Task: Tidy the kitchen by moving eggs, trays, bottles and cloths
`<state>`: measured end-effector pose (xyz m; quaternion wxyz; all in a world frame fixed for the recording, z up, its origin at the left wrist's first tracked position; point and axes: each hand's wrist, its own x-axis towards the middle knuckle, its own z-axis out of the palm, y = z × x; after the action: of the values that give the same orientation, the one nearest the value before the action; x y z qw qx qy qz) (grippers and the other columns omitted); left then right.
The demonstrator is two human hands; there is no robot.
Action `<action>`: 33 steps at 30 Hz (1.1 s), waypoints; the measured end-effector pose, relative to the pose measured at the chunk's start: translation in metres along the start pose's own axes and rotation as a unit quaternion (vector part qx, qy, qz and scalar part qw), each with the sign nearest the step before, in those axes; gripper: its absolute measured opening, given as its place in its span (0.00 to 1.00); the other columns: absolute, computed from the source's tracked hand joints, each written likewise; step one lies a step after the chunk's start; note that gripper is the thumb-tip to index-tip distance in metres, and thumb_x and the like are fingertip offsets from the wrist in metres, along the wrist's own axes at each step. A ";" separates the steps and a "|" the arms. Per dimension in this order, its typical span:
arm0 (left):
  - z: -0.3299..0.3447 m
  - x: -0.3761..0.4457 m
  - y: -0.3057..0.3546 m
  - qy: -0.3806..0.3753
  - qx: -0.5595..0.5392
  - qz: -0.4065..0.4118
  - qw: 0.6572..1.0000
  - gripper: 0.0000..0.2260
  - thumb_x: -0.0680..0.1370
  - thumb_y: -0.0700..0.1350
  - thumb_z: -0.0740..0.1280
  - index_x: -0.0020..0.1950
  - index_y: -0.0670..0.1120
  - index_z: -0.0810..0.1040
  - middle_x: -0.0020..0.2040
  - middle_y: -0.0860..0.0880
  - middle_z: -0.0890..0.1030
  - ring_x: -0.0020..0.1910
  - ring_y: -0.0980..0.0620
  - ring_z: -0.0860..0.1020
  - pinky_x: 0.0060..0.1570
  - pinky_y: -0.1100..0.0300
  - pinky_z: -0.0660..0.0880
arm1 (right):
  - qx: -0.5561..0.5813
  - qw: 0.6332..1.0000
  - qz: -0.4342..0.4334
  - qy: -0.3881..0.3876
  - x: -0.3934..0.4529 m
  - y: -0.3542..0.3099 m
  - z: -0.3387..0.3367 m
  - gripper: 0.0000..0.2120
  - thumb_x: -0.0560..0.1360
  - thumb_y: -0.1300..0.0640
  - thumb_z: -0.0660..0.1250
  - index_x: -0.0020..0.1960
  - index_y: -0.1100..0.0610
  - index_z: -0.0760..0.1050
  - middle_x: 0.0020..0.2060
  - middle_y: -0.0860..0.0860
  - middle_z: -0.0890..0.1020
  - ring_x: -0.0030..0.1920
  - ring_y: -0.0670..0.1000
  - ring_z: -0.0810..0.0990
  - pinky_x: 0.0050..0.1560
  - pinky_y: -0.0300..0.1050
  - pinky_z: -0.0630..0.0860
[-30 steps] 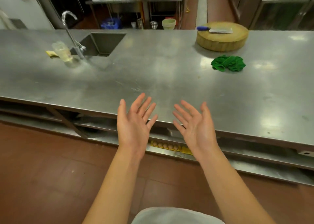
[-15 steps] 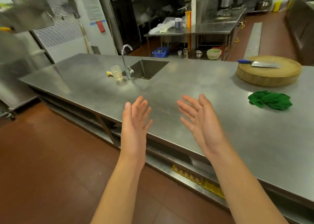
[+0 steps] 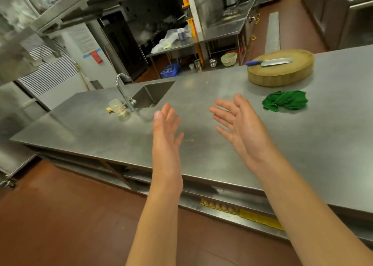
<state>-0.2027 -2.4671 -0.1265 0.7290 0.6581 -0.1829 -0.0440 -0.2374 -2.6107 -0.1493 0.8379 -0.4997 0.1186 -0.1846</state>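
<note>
My left hand (image 3: pixel 166 136) and my right hand (image 3: pixel 241 128) are raised above the steel counter (image 3: pixel 201 150), palms facing each other, fingers straight, holding nothing. A crumpled green cloth (image 3: pixel 285 102) lies on the counter to the right of my right hand. A clear bottle (image 3: pixel 118 108) stands beside the tap (image 3: pixel 123 90), left of my left hand. On the lower shelf under the counter sits a yellow egg tray (image 3: pixel 260 219) with a row of eggs (image 3: pixel 219 205) showing at its left end.
A round wooden chopping block (image 3: pixel 280 74) with a blue-handled cleaver (image 3: pixel 270 62) sits at the back right. A sink (image 3: pixel 153 93) is sunk into the counter behind the tap. Red tiled floor (image 3: pixel 60 225) runs along the near side. More steel tables stand behind.
My view has swung left and up, bringing the far kitchen and the counter's left end into sight. Both hands stay raised and have turned palms inward.
</note>
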 end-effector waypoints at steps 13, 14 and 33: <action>-0.020 -0.017 0.016 0.036 -0.012 0.032 0.999 0.31 0.78 0.67 0.52 0.76 0.54 0.69 0.73 0.55 0.74 0.70 0.59 0.72 0.74 0.48 0.65 | -0.011 0.999 -0.002 -0.043 -0.018 -0.006 0.011 0.25 0.82 0.40 0.50 0.71 0.51 0.71 0.66 0.49 0.78 0.68 0.47 0.73 0.73 0.51 0.65; -0.030 -0.020 0.017 0.047 -0.014 0.029 0.998 0.31 0.77 0.66 0.52 0.76 0.54 0.69 0.73 0.55 0.74 0.70 0.59 0.73 0.74 0.48 0.64 | -0.015 0.999 0.005 -0.050 -0.020 -0.001 0.019 0.25 0.83 0.40 0.50 0.71 0.52 0.71 0.66 0.49 0.78 0.69 0.47 0.73 0.73 0.50 0.65; -0.384 -0.154 0.027 0.411 -0.041 0.023 0.910 0.27 0.83 0.63 0.45 0.76 0.54 0.68 0.72 0.55 0.74 0.70 0.59 0.73 0.75 0.48 0.65 | -0.127 0.922 0.127 -0.342 -0.102 0.192 0.335 0.23 0.82 0.38 0.49 0.68 0.46 0.74 0.64 0.44 0.80 0.67 0.45 0.75 0.74 0.54 0.66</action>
<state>-0.2256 -2.0544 -0.1581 0.7670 0.5831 0.1200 0.2395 -0.1640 -2.2178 -0.1588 0.7734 -0.6155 -0.0903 0.1221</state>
